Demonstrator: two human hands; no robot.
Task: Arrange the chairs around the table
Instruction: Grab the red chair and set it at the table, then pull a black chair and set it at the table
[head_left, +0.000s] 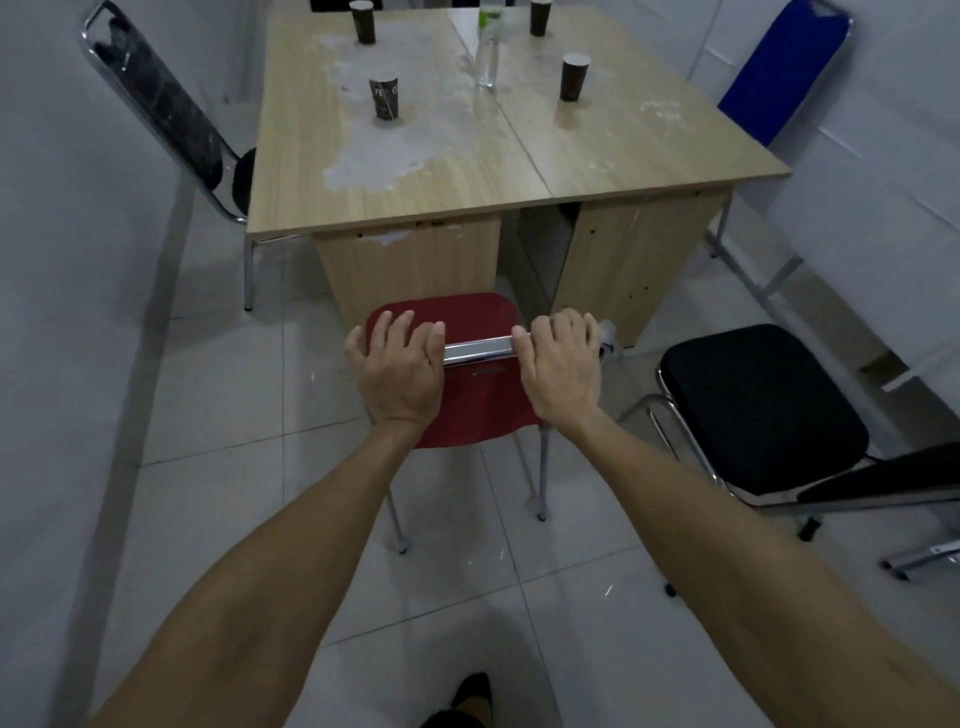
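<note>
A red chair (483, 410) with a chrome top rail stands just in front of the near end of the wooden table (467, 192). My left hand (397, 371) and my right hand (561, 364) both rest over that rail, fingers curled on it, with bare chrome showing between them. The chair's front faces the table. A black chair (763, 410) stands on the floor to my right, away from the table. Another black chair (171, 119) is pushed in on the table's left side, and a blue chair (779, 73) stands at its right side.
Several dark paper cups (384, 98) and a clear plastic bottle (488, 52) stand on the table. A white wall runs close along the left, and a white panel (883, 234) runs along the right. The floor is pale tile (234, 467).
</note>
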